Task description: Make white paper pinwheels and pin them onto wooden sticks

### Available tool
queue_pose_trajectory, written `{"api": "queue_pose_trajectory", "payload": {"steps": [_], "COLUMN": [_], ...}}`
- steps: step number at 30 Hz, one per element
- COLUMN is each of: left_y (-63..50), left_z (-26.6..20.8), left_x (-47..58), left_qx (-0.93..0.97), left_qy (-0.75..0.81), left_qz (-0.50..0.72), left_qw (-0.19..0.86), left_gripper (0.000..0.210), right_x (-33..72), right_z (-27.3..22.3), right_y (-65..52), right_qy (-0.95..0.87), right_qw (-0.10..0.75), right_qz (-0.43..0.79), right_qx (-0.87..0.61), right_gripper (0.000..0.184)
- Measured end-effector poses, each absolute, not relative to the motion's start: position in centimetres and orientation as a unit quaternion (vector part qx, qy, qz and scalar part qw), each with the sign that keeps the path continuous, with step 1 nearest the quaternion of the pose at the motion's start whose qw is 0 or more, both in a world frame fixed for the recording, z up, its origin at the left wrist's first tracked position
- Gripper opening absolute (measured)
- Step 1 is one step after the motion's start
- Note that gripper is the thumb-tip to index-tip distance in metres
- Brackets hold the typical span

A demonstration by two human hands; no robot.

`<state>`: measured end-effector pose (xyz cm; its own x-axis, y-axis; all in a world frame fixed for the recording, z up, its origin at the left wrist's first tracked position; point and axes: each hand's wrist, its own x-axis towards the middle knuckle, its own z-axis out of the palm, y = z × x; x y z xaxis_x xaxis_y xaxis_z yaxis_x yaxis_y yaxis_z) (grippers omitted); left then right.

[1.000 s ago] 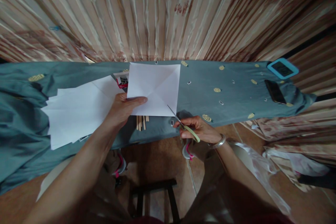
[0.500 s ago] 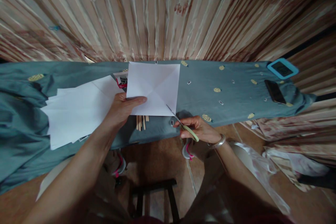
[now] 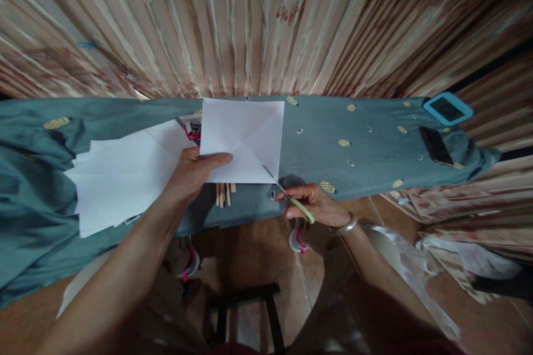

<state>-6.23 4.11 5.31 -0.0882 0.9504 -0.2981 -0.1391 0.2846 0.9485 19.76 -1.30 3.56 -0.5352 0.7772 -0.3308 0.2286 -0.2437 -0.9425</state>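
Patterned curtains [image 3: 250, 28] hang along the back edge of a long, narrow table [image 3: 316, 150] under a teal cloth with yellow pineapple prints. Left hand [image 3: 194, 175]: thumb pressed on top of a white sheet [image 3: 245, 127], other fingers mostly hidden beneath, so gripping it at its near left corner. Right hand [image 3: 314, 204]: fingers curled round the green handles of the scissors [image 3: 300, 209]; exact finger placement in the loops can't be made out. One blade shows over the sheet, crossing its near edge close to the near right corner; can't tell where the second blade sits. Sheet spans most of the table's depth, left of the table's middle, with faint diagonal creases crossing near its centre. Wooden sticks [image 3: 225, 195] poke out from under its near edge, toward the table's front edge. Small red-and-white box [image 3: 192, 128], dark contents, partly covered by the sheet's left edge. Loose paper pile [image 3: 120, 177] to the left, fanned, near the front edge. Metal bracelet [image 3: 347, 224] on the right wrist. Far right end of the table: black phone [image 3: 436, 145], then a blue-framed device [image 3: 448, 109] at the back right corner.
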Motion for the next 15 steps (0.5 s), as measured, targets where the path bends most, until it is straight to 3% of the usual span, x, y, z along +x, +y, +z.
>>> {"api": "queue_pose_trajectory", "payload": {"steps": [15], "left_y": [4.17], "left_z": [5.40], "left_x": [-6.16], "left_qx": [0.354], "left_qy": [0.565], "left_qz": [0.483], "left_qw": [0.567], "left_gripper": [0.022], "right_x": [19.72], "right_z": [3.25], "right_y": [-1.29], "right_qy": [-0.537], "right_qw": [0.221], "right_qz": [0.682], "right_qx": [-0.445], "right_gripper": [0.043]}}
